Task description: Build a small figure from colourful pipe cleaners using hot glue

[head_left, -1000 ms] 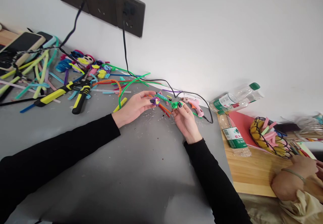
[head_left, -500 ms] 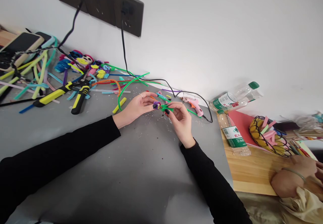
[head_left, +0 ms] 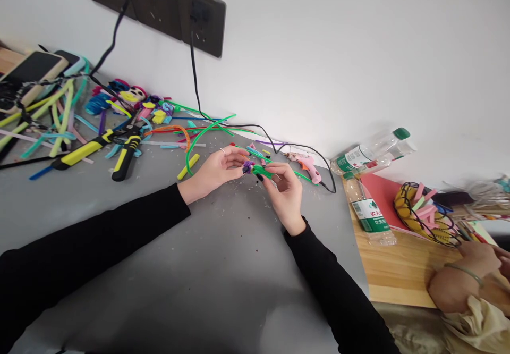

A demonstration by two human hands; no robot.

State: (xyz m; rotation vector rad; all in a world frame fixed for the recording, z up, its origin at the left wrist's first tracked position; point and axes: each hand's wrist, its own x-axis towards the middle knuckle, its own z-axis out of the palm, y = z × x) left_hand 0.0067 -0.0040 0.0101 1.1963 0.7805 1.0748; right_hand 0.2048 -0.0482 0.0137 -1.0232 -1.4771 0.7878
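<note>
A small purple and green pipe-cleaner piece (head_left: 261,170) is held between my two hands just above the grey mat (head_left: 215,242). My left hand (head_left: 217,172) pinches its purple end with thumb and fingers. At the green end, my right hand (head_left: 286,186) grips the looped strands between thumb and forefinger. Behind my left hand a long green pipe cleaner (head_left: 199,137) arches up. A yellow stick (head_left: 188,167) lies beside that hand. Beyond my right hand rests a pink glue gun (head_left: 306,166) with its black cord.
Yellow-black pliers (head_left: 127,154), loose pipe cleaners (head_left: 64,115) and small fuzzy figures (head_left: 133,96) lie at left. Plastic bottles (head_left: 372,216), a yellow basket (head_left: 424,216) and another person's arm (head_left: 454,285) are at right. A power cord (head_left: 196,77) hangs from the wall socket (head_left: 201,19).
The green part has turned slightly in my right fingers, and its strands now look more gathered and lengthwise. Both hands stay in nearly the same place.
</note>
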